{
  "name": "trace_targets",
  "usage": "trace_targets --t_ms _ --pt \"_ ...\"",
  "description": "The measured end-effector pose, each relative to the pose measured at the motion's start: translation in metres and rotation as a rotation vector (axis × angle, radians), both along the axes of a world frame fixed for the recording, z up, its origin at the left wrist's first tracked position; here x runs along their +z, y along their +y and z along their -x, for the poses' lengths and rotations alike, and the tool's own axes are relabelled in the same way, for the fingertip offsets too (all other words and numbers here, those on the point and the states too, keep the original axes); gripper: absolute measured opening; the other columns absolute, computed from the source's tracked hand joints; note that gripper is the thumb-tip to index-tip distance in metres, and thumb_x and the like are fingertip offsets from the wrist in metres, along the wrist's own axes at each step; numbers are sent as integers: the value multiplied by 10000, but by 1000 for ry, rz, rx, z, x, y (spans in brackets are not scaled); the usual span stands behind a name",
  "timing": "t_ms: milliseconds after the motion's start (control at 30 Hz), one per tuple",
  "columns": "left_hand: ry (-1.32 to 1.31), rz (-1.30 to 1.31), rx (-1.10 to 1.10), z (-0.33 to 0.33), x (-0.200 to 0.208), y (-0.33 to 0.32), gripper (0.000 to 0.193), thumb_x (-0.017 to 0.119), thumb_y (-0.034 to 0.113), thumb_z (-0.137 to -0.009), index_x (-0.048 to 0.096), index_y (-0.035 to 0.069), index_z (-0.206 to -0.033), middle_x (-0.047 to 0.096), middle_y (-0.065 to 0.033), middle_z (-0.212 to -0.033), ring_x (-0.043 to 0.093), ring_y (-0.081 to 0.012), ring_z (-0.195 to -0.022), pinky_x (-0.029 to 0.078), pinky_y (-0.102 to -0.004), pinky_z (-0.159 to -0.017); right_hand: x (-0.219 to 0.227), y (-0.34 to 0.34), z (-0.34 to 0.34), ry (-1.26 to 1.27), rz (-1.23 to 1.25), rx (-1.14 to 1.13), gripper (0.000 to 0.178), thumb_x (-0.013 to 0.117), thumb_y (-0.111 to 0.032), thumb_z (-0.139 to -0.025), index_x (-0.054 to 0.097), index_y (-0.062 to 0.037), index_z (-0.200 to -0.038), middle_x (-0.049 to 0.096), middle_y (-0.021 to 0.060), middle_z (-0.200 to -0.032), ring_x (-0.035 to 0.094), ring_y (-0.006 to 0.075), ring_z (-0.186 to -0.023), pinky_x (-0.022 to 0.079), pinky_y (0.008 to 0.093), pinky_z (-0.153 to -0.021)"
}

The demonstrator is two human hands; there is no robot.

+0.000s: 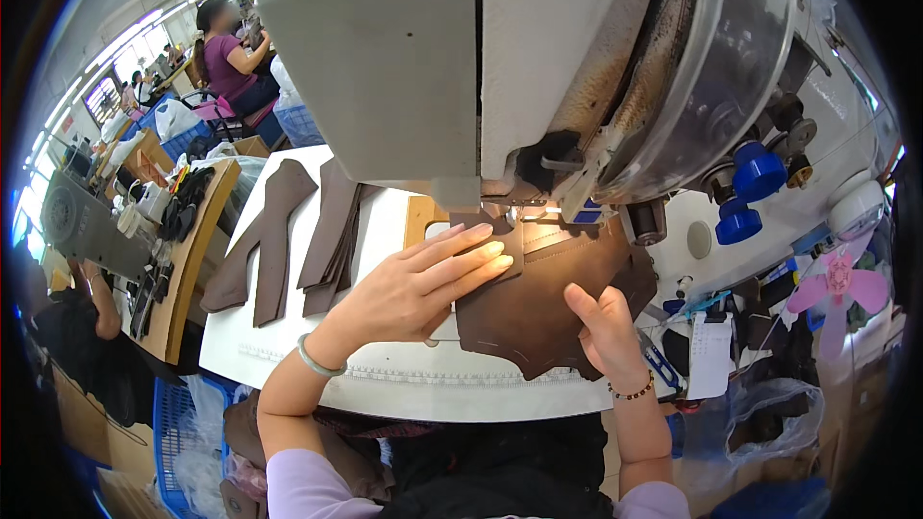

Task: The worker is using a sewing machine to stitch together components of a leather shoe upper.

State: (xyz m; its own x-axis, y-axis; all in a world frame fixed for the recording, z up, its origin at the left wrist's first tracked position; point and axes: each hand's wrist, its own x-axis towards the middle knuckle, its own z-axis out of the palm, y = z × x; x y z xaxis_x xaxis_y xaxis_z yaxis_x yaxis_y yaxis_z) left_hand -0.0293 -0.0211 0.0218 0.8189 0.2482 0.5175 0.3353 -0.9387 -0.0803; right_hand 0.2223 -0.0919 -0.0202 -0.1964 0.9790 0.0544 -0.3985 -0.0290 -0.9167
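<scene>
Under the grey machine head (pixel 375 67), the large brown piece (pixel 519 322) lies on the white table (pixel 288 344). The left hand (pixel 409 290) rests flat over it, fingers extended, nearly together; the right hand (pixel 611 338) has its thumb apart, any grip unclear. The operator should press evenly, fingertips clear of the needle area (pixel 502 211).

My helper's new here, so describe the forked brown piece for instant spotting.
On the white table, look left of the left hand. The forked brown piece lies farthest left; unlike the layered stack beside it, its two legs splay apart.
</scene>
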Motion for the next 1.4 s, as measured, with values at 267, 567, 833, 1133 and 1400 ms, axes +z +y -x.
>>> trace_targets --t_ms 267,567,833,1133,1400 --pt "-282 -153 -55 -12 -15 11 417 615 33 -716 678 76 -1126 627 -31 -1131 595 -240 -1135 529 -400 -976 36 -16 -5 -805 168 -383 431 628 -310 -934 614 9 -644 615 43 -592 574 82 -487 438 204 -428" --pt "-307 -162 -53 -12 -8 10 399 587 26 -695 704 77 -1073 661 -32 -1071 626 -228 -1096 561 -374 -930 35 -6 -10 -581 129 -71 497 597 -342 -950 596 55 -652 623 101 -576 549 120 -371 433 217 -359" --pt "-305 -130 -27 -13 -6 8 415 584 23 -695 696 79 -1091 664 -25 -1077 625 -222 -1099 551 -372 -949 23 -9 4 -91 44 -177 406 560 -295 -971 602 73 -806 640 132 -630 564 150 -361 431 213 -289" --pt "-283 -94 -8 -12 -6 7 444 590 18 -690 682 86 -1119 650 -27 -1102 608 -224 -1129 541 -372 -963 31 -4 -3 -272 68 -159 470 552 -323 -974 601 56 -699 606 116 -545 564 145 -361 386 214 -299" --pt "-302 -83 -28 -12 -10 12 456 610 18 -683 676 93 -1128 649 -37 -1119 598 -241 -1151 527 -387 -975 82 9 -23 -725 -140 -505 428 464 -339 -1005 580 6 -781 527 55 -512 465 97 -354 345 227 -357"
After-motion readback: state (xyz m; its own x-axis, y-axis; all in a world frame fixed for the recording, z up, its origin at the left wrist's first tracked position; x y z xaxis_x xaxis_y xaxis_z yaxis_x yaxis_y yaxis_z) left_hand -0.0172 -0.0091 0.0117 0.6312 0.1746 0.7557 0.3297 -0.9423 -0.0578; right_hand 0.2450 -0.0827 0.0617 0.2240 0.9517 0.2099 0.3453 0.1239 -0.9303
